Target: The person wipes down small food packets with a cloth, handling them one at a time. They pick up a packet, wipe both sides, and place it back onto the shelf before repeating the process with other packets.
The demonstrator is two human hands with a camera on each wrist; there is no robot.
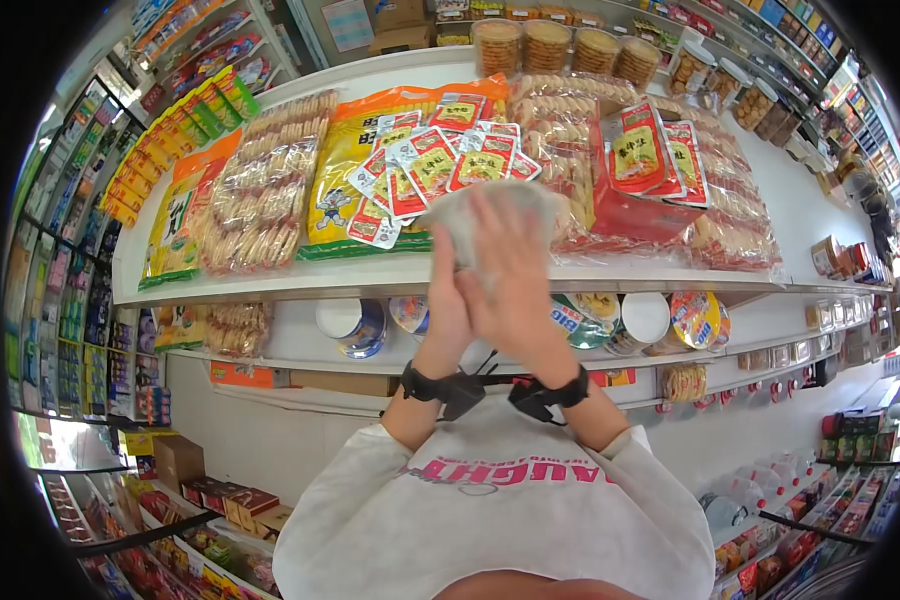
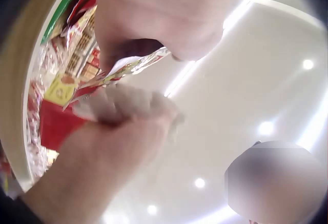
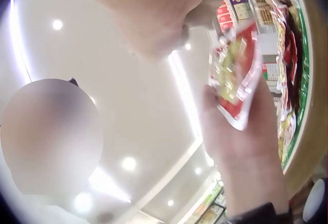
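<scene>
Both hands meet over the front edge of the display shelf in the head view. My left hand (image 1: 448, 315) grips a red-and-clear snack packet (image 3: 240, 73), best seen in the right wrist view and hidden behind the hands and cloth from the head. A grey-white cloth (image 1: 540, 203) lies under the fingers of my right hand (image 1: 512, 305), which blur in the head view. In the left wrist view the cloth (image 2: 120, 103) is bunched in the right hand, against the packet's underside. Beyond the hands is a loose pile of similar red-and-white packets (image 1: 435, 165).
A red box (image 1: 642, 212) with more packets stands right of the pile. Clear bags of round crackers (image 1: 270, 180) and yellow-orange bags (image 1: 345, 175) cover the white shelf (image 1: 370, 285). Plastic jars (image 1: 545, 50) line the back. Instant noodle tubs (image 1: 695, 320) stand on the shelf below.
</scene>
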